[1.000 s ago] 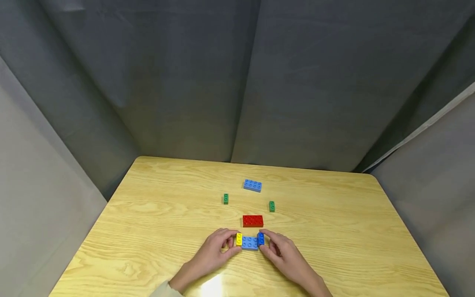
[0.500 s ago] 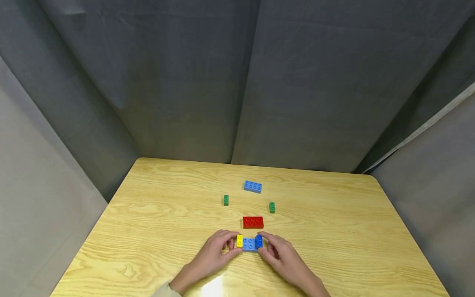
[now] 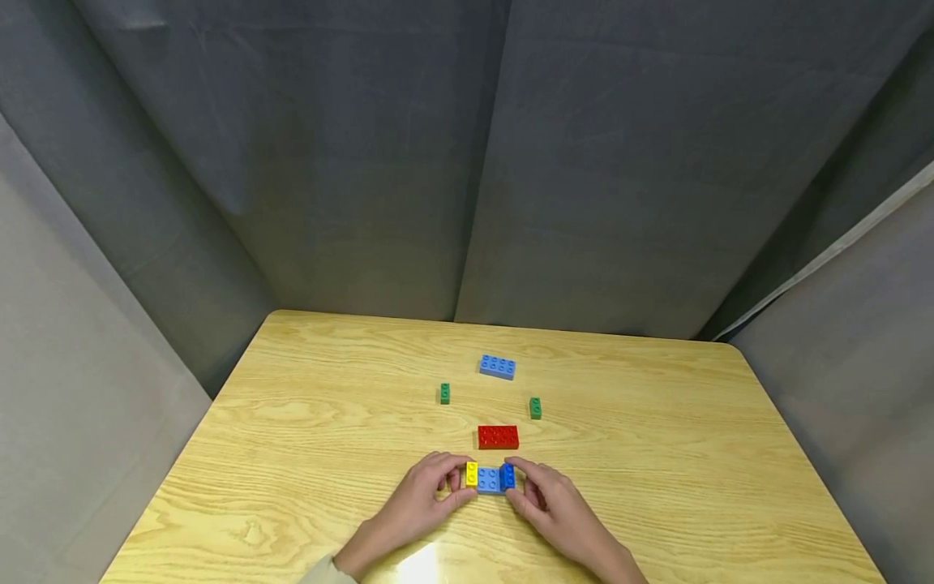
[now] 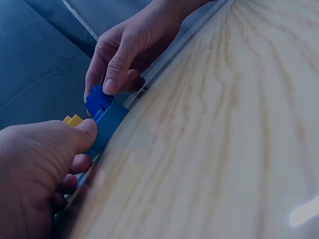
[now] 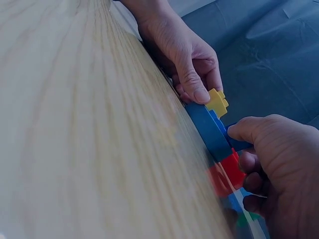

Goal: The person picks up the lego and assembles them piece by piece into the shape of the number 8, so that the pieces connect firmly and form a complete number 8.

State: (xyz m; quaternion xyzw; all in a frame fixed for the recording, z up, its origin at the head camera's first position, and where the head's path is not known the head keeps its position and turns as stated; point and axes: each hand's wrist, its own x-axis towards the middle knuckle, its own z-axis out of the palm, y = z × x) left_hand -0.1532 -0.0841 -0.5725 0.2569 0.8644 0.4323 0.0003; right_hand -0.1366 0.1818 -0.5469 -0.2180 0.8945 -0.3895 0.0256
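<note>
A light blue toy brick lies on the table near the front. On its left end sits a small yellow brick, which my left hand pinches between thumb and fingertips. My right hand pinches a small dark blue brick at the right end of the light blue one. In the left wrist view the dark blue brick leans at an angle over that end. Studs of the light blue brick show between the two small bricks. The right wrist view shows the yellow brick standing on top.
Just beyond the hands lies a red brick. Farther back are two small green bricks, one on the left and one on the right. Another light blue brick is nearest the table's back edge. Grey curtains surround the wooden table.
My right hand has moved slightly left with the dark blue brick, which now covers more of the light blue brick's right end. The left hand keeps its hold on the yellow brick.
</note>
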